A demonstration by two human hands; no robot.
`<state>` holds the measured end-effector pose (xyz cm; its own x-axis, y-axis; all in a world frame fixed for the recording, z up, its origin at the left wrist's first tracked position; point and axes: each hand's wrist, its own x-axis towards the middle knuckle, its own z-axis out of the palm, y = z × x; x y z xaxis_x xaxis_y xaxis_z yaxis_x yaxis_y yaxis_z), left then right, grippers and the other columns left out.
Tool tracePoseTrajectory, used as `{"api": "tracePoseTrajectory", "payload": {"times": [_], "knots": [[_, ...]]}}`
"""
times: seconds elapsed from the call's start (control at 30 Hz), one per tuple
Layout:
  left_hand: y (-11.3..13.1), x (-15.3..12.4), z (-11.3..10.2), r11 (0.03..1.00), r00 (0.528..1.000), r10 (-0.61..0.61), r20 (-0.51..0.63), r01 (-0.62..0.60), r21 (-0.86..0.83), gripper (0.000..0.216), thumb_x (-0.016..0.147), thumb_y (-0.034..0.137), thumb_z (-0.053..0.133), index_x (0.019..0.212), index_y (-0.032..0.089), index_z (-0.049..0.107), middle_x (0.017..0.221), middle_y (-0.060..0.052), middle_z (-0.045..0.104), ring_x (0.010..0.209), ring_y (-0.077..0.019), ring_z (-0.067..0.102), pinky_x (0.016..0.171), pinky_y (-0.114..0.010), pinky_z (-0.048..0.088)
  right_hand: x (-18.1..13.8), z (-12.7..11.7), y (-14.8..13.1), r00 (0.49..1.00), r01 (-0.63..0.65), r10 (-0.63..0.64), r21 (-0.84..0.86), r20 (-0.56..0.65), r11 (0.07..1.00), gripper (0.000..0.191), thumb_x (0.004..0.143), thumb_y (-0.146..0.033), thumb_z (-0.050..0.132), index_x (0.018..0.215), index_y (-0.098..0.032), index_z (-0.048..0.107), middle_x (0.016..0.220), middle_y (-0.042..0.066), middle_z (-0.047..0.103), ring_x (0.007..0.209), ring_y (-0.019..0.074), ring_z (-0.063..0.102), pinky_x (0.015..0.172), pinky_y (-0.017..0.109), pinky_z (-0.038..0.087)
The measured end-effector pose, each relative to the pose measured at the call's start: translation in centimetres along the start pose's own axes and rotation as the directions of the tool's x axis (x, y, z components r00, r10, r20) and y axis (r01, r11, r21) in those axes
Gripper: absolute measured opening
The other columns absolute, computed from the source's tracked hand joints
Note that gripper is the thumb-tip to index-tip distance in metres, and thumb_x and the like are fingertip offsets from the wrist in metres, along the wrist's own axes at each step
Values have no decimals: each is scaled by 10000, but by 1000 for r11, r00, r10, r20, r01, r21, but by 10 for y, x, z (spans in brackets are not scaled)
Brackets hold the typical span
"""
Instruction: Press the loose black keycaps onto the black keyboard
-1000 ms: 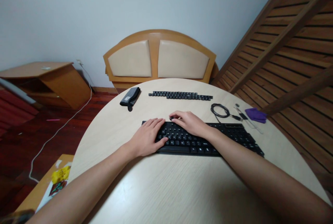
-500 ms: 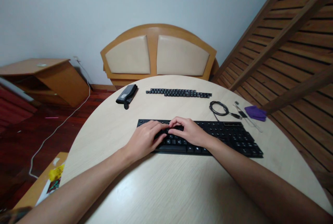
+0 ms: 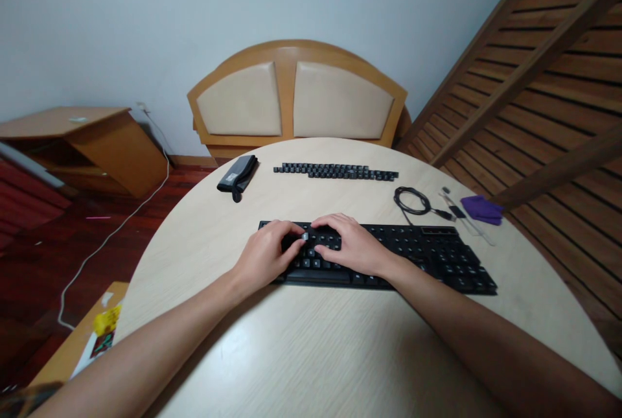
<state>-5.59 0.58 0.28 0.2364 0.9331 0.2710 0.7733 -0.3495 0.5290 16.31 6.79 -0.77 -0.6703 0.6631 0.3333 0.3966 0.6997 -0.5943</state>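
Note:
A black keyboard [image 3: 449, 262] lies on the round table, with some of its keycaps off. Over its left part, my left hand [image 3: 272, 251] pinches a small keycap [image 3: 304, 236] between thumb and fingertips. My right hand [image 3: 352, 246] rests on the keys just to the right, thumb and fingers curved apart with nothing visible between them. Behind the keyboard, several loose black keycaps [image 3: 335, 171] are laid out in rows.
At the back left of the table [image 3: 291, 353] lies a folded grey and black cloth pouch [image 3: 238, 175]. Toward the right are a coiled black cable [image 3: 412, 199], a thin tool [image 3: 469, 217] and a purple cloth [image 3: 481, 209]. A slatted wooden panel [image 3: 544, 74] leans beyond.
My hands have drawn apart. The keycap now shows in my left fingertips, and my right thumb and fingers have spread away from it. The view has shifted slightly.

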Motion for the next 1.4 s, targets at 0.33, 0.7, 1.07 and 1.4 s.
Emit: {"api": "tracePoseTrajectory", "payload": {"times": [0.33, 0.7, 1.07, 1.4], "knots": [[2, -1, -1, 999, 999, 3, 32, -2, -34, 117, 888, 254, 619, 989, 210, 658, 957, -44, 717, 902, -223, 656, 815, -372, 505, -3, 4, -9, 1000, -6, 6, 0, 12, 1000, 334, 823, -229, 699, 1146, -244, 614, 1169, 54, 680, 1129, 239, 589, 991, 426, 458], [-2, 3, -5, 995, 998, -10, 58, 16, -101, 219, 907, 274, 622, 1100, 255, 722, 1043, -25, 753, 982, -217, 671, 883, -367, 513, -6, 5, -13, 999, -17, 17, 2, 34, 1000, 295, 864, -236, 675, 1150, -225, 605, 1180, 71, 675, 1155, 240, 581, 1005, 433, 456], [-5, 5, -11, 981, 993, 15, 119, 9, -196, 152, 894, 265, 644, 1015, 246, 734, 1018, -20, 756, 963, -208, 681, 903, -372, 515, -6, 6, -12, 1000, 5, -5, 25, 12, 1000, 240, 893, -200, 628, 1129, -241, 629, 1168, 65, 683, 1136, 230, 595, 1000, 434, 461], [-4, 4, -10, 988, 990, 48, 134, -28, -150, 162, 887, 247, 653, 1031, 247, 726, 1018, -23, 748, 970, -213, 670, 890, -360, 511, -6, 4, -13, 1000, 20, -20, 56, -4, 998, 92, 924, -239, 623, 994, -235, 682, 1157, 62, 697, 1118, 221, 612, 990, 424, 471]]}}
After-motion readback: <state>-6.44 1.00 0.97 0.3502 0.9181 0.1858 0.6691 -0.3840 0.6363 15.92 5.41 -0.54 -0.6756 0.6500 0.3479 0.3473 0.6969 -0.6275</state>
